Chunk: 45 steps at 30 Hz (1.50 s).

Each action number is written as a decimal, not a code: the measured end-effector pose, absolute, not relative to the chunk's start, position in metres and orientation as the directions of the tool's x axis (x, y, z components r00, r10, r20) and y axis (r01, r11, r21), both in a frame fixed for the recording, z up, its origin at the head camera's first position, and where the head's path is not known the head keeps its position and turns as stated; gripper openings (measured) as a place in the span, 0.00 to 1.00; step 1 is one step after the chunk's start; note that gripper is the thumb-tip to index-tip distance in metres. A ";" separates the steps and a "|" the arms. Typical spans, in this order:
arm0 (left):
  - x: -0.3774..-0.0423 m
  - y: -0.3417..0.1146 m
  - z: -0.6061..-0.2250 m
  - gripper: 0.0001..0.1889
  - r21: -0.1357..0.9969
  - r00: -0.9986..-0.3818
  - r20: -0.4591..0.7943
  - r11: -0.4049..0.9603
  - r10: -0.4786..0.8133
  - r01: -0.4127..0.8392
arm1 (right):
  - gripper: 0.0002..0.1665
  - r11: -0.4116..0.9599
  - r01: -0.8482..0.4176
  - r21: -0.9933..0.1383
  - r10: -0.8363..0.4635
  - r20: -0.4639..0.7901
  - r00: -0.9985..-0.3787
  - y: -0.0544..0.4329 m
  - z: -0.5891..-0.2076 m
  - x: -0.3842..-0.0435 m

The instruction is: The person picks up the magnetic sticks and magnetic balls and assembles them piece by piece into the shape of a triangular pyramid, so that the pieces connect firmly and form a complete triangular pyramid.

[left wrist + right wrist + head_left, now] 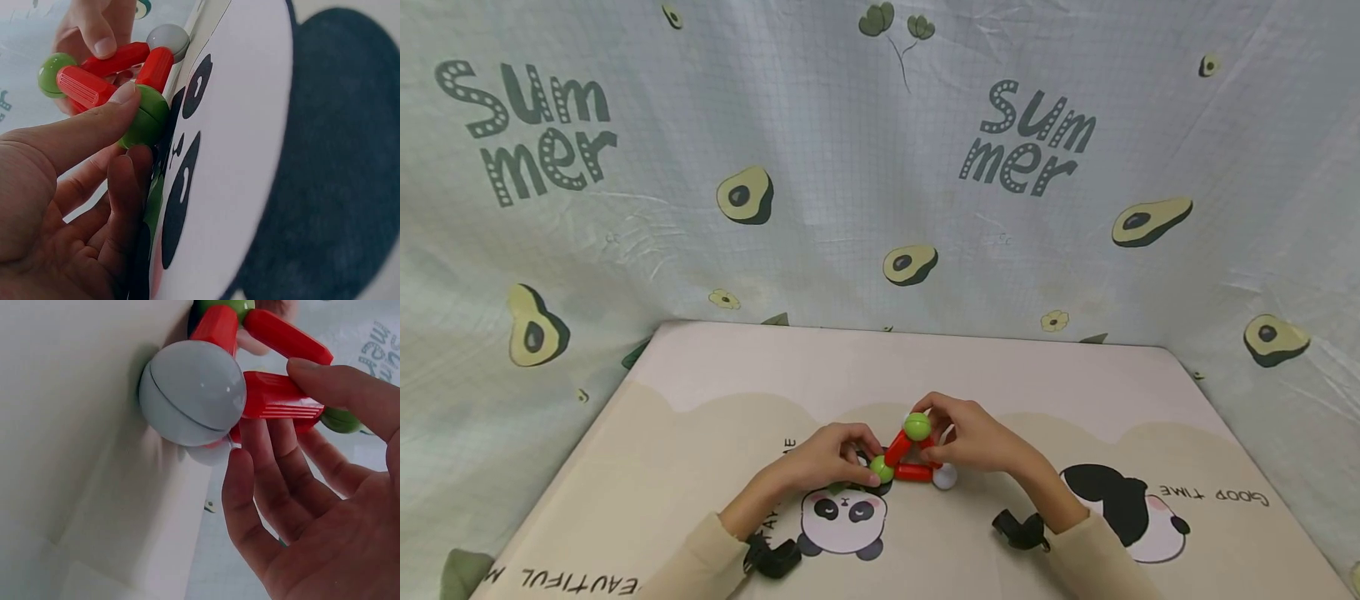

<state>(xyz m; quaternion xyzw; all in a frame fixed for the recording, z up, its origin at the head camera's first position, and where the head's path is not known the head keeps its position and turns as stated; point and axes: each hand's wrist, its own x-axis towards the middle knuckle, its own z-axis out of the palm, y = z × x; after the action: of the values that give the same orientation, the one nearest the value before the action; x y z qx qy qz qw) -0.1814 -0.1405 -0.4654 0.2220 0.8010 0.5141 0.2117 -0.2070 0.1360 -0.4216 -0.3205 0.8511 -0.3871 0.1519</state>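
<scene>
A toy frame of red rods and balls stands on the table between both hands. My left hand (820, 457) pinches the left green ball (145, 115) between thumb and fingers. My right hand (973, 433) grips a red rod (275, 395) on the right side, its thumb on one face and fingers beneath. A second green ball (917, 427) tops the frame. A grey-white ball (945, 477) sits at the lower right corner, touching the table. Along the bottom runs another red rod (913, 472). In the right wrist view, another white ball (209, 455) is partly hidden behind.
The table (730, 358) has a printed cover with a panda face (844, 521) near the left hand and another panda (1127, 512) at right. A cloth curtain (820, 150) with avocado prints hangs behind. Black wrist devices (1021, 530) sit on both forearms.
</scene>
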 end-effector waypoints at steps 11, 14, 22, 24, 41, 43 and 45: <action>-0.181 -0.140 -0.464 0.16 0.919 -0.814 -0.107 0.369 0.570 0.137 | 0.28 0.489 -0.434 -0.756 -0.684 -0.025 -0.729 0.139 -0.416 -0.210; -0.182 -0.140 -0.464 0.16 0.920 -0.814 -0.100 0.366 0.572 0.144 | 0.27 0.490 -0.439 -0.753 -0.685 -0.022 -0.728 0.140 -0.414 -0.209; -0.183 -0.139 -0.463 0.16 0.914 -0.816 -0.097 0.376 0.569 0.154 | 0.22 0.553 -0.466 -0.691 -0.622 0.030 -0.782 0.132 -0.409 -0.202; -0.184 -0.139 -0.463 0.16 0.913 -0.817 -0.096 0.378 0.569 0.155 | 0.21 0.590 -0.472 -0.655 -0.594 0.043 -0.803 0.128 -0.409 -0.200; -0.185 -0.135 -0.462 0.16 0.916 -0.820 -0.100 0.375 0.563 0.146 | 0.24 0.623 -0.506 -0.597 -0.607 0.038 -0.793 0.130 -0.408 -0.200; -0.184 -0.135 -0.463 0.16 0.916 -0.820 -0.102 0.375 0.563 0.143 | 0.26 0.599 -0.506 -0.620 -0.634 0.019 -0.773 0.133 -0.407 -0.201; -0.184 -0.134 -0.464 0.16 0.917 -0.820 -0.105 0.374 0.562 0.139 | 0.28 0.575 -0.502 -0.646 -0.660 -0.005 -0.751 0.137 -0.407 -0.204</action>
<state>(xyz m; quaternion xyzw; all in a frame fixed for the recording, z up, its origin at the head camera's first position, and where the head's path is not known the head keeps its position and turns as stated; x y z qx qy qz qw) -0.1841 -0.1344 -0.4635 0.2183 0.8030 0.5152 0.2053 -0.2037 0.1373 -0.4072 -0.3304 0.8789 -0.3210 0.1234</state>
